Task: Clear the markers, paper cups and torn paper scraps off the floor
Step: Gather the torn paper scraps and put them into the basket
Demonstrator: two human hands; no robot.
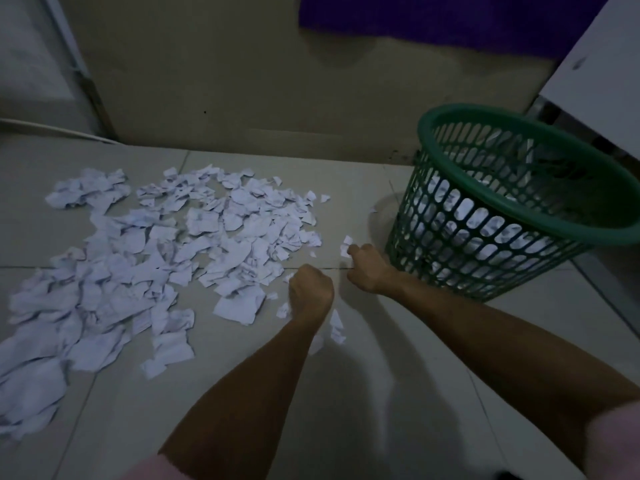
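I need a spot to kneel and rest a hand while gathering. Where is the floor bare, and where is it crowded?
Bare tile lies between the two forearms, nearest the camera, and along the wall behind the spread of torn white paper scraps. Crowded: the whole left side under the scraps, and the right by the green plastic lattice basket.

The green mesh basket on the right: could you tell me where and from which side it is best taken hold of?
Grip the green mesh basket by its thick solid rim, on the near-left arc, coming from above with fingers hooked inside. It leans there toward the right hand. The rim is smooth and continuous, the wall thin lattice, and the far side is crowded by white furniture.
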